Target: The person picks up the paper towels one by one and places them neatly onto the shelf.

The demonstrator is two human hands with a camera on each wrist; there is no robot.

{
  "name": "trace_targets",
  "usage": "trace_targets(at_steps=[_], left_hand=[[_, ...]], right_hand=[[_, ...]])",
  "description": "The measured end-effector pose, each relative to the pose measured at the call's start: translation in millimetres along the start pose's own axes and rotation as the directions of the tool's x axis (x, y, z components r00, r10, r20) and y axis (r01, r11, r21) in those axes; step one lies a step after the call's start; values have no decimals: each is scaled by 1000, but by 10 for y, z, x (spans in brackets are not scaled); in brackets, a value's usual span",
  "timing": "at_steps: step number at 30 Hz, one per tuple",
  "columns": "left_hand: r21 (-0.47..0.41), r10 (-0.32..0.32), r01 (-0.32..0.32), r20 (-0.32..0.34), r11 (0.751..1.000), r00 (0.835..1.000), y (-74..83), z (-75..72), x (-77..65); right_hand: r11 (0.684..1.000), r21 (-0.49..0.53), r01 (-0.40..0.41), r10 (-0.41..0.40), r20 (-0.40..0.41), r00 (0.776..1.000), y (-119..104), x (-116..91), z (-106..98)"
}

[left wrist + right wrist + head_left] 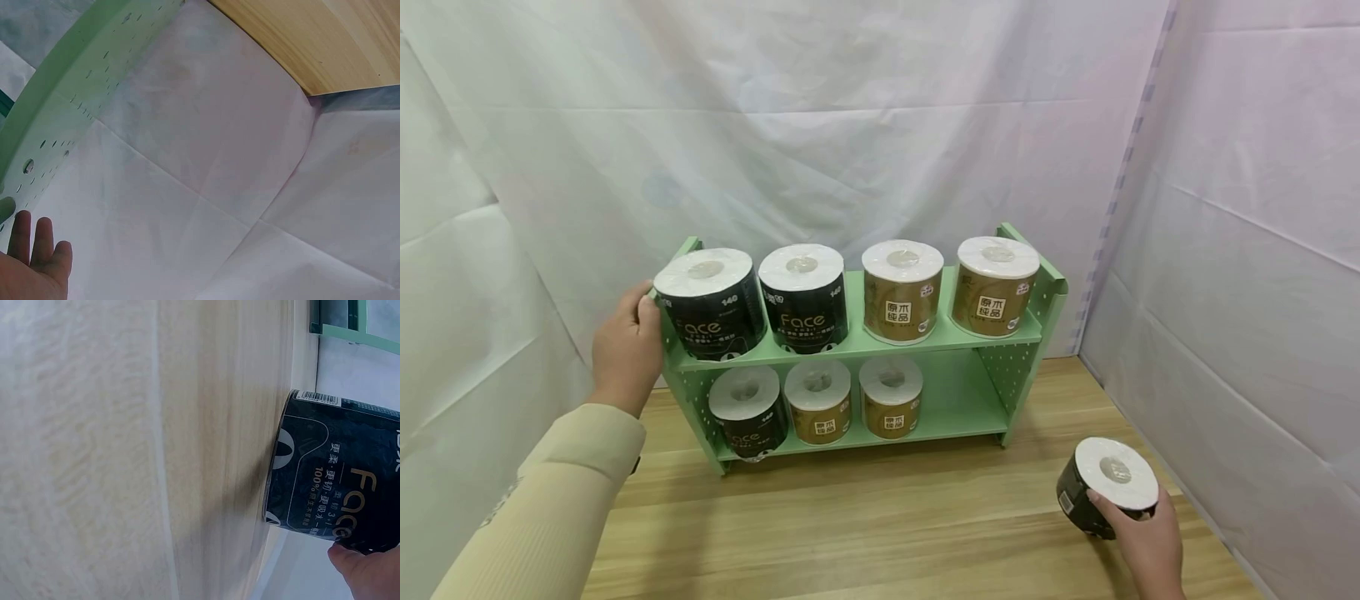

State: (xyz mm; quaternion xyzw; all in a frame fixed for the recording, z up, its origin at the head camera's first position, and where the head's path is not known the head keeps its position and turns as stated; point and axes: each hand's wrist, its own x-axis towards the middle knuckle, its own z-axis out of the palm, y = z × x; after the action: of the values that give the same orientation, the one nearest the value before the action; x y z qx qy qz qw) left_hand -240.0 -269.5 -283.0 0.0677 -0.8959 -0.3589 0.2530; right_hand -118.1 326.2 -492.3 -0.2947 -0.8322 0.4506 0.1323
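At the right, my right hand (1150,542) grips a black-wrapped toilet paper roll (1086,500), its white end facing up. In the right wrist view the roll's black wrapper (337,469) shows gold "Face" lettering, with a fingertip pressed on it; whether its base touches the table cannot be told. My left hand (628,350) is at the left side of a green two-tier shelf (962,392). Three of its fingers (42,240) look straight beside the perforated side panel (81,94) in the left wrist view.
On the upper tier stand two black rolls (805,312) and two brown rolls (902,304). Below, one black roll (752,425) and two brown rolls (820,421) sit toward the left. A wooden table (865,517) carries the shelf; white cloth (850,125) hangs behind and beside it.
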Motion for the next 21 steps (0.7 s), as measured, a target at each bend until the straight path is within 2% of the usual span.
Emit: trace_targets(at_steps=[12,21], left_hand=[[3,-18,18,-7,1000,1000,-2,17,21],[0,-12,12,-16,1000,1000,5,14,16]], right_hand=[[999,15,-53,53,-1,999,-24,1,12],[1000,-3,-27,27,-7,1000,-30,-8,24]])
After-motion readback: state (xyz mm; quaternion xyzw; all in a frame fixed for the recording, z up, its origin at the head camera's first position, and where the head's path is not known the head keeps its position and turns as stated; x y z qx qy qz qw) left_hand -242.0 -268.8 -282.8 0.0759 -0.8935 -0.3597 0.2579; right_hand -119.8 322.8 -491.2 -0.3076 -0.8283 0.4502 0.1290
